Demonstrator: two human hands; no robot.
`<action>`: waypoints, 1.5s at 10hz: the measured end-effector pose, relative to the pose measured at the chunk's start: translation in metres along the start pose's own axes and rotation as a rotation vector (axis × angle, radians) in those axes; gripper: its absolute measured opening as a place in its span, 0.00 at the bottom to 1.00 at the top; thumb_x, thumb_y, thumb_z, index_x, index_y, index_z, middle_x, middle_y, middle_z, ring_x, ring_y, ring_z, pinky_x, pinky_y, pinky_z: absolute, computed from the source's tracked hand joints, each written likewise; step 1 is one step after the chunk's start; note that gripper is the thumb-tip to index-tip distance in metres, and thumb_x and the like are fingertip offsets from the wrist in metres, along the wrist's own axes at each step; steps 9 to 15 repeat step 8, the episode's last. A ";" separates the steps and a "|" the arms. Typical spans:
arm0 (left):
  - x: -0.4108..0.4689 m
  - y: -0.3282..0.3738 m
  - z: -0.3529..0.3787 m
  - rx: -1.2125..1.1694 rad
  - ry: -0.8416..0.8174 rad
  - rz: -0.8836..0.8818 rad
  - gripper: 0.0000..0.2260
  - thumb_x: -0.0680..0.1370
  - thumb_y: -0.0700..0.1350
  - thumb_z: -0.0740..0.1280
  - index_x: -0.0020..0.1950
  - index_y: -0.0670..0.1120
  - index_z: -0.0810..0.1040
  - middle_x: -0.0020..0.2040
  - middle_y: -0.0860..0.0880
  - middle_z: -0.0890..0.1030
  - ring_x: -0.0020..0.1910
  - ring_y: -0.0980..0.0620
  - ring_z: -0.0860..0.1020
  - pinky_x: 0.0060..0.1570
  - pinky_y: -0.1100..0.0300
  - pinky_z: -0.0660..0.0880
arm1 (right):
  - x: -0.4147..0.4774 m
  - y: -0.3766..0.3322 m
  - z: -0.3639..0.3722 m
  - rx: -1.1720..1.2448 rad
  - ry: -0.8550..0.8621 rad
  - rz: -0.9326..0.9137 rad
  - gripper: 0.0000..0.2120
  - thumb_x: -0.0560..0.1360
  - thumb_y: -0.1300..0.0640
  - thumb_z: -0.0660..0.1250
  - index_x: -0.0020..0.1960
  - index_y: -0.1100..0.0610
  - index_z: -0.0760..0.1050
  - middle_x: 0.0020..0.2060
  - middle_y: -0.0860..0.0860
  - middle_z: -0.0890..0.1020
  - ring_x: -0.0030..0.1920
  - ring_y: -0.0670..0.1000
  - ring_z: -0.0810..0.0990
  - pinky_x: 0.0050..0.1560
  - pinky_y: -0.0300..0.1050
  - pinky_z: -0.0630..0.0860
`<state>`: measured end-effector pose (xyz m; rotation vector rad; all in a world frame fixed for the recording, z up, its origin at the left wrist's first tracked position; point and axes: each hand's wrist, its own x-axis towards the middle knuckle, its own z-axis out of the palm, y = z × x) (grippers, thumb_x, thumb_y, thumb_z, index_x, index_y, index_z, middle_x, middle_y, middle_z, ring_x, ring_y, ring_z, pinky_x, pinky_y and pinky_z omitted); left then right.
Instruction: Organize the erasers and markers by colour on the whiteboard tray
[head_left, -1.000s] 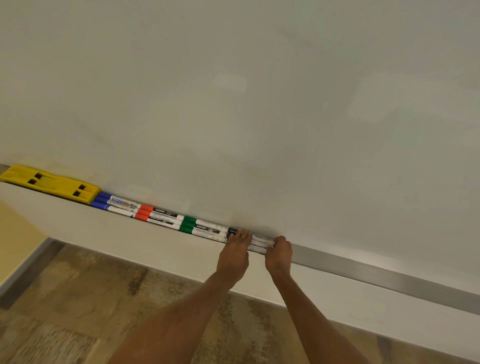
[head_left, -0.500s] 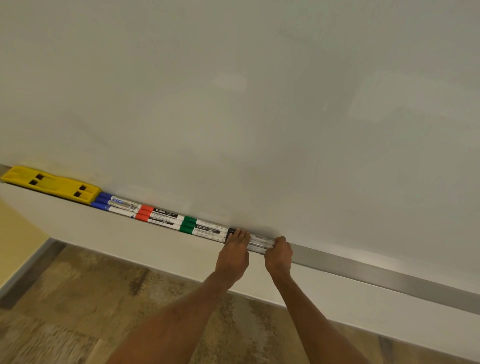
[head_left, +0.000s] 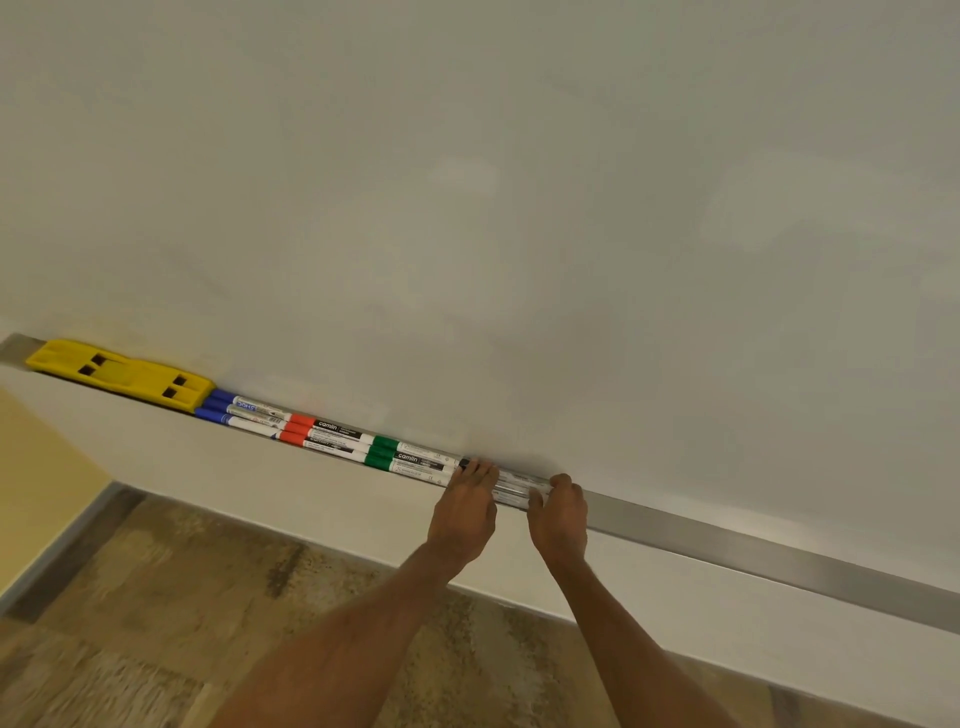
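Change: none, both hands unmoved | left hand (head_left: 464, 506) and right hand (head_left: 558, 512) apart, fingers resting on black markers (head_left: 511, 486) | tray (head_left: 753, 551) order unchanged

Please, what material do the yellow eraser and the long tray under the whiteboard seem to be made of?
The yellow eraser looks like moulded plastic: uniform colour, slightly glossy, rectangular cut-outs. The tray seems to be brushed metal, perhaps aluminium: grey, with a soft satin reflection along it.
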<state>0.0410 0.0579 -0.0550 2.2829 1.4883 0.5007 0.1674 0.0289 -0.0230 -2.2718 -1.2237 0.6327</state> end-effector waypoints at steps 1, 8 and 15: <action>-0.002 0.001 -0.003 0.018 -0.008 0.000 0.20 0.80 0.41 0.55 0.73 0.43 0.64 0.73 0.46 0.67 0.75 0.48 0.60 0.76 0.56 0.51 | -0.003 0.001 -0.003 -0.049 0.013 -0.043 0.14 0.77 0.54 0.62 0.59 0.62 0.68 0.55 0.60 0.75 0.58 0.61 0.72 0.53 0.54 0.73; -0.032 -0.023 -0.052 0.200 0.106 0.021 0.25 0.81 0.52 0.47 0.62 0.42 0.77 0.62 0.44 0.79 0.62 0.45 0.77 0.62 0.45 0.71 | -0.039 -0.020 0.004 -0.249 0.145 -0.449 0.37 0.76 0.35 0.40 0.70 0.62 0.64 0.68 0.59 0.71 0.69 0.58 0.69 0.66 0.54 0.69; -0.032 -0.023 -0.052 0.200 0.106 0.021 0.25 0.81 0.52 0.47 0.62 0.42 0.77 0.62 0.44 0.79 0.62 0.45 0.77 0.62 0.45 0.71 | -0.039 -0.020 0.004 -0.249 0.145 -0.449 0.37 0.76 0.35 0.40 0.70 0.62 0.64 0.68 0.59 0.71 0.69 0.58 0.69 0.66 0.54 0.69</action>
